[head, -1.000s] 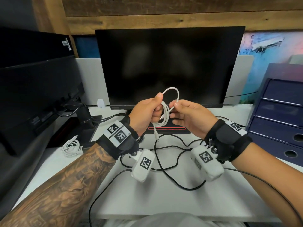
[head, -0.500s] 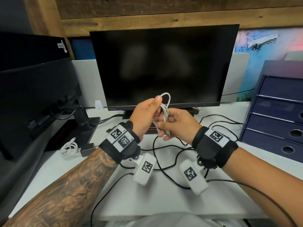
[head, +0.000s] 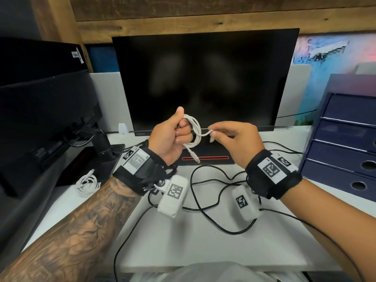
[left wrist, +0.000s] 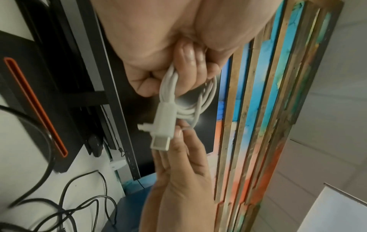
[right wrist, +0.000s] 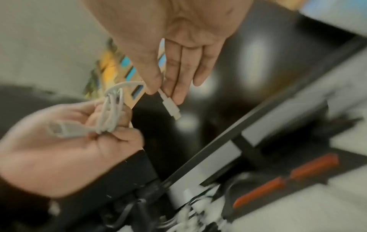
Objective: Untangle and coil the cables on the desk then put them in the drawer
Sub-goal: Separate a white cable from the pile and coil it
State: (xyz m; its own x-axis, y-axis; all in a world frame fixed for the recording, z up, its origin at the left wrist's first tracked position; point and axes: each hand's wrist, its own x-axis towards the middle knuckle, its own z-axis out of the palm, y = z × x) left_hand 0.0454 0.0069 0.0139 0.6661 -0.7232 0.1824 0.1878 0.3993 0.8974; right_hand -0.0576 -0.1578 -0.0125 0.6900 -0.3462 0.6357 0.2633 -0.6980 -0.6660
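right hand [head: 234, 139] drew plug away | left hand [head: 169, 137] grips white cable [head: 195, 129] coil | white desk [head: 223, 241] (black cables [head: 205, 192])

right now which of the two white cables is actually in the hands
The white cable in front of the monitor: the left hand grips its coil, the right hand pinches its free end. The other white cable lies coiled on the desk, untouched.

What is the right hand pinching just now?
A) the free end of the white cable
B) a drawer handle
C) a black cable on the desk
A: the right hand pinches the white cable just behind its plug, while the left hand grips the coil.
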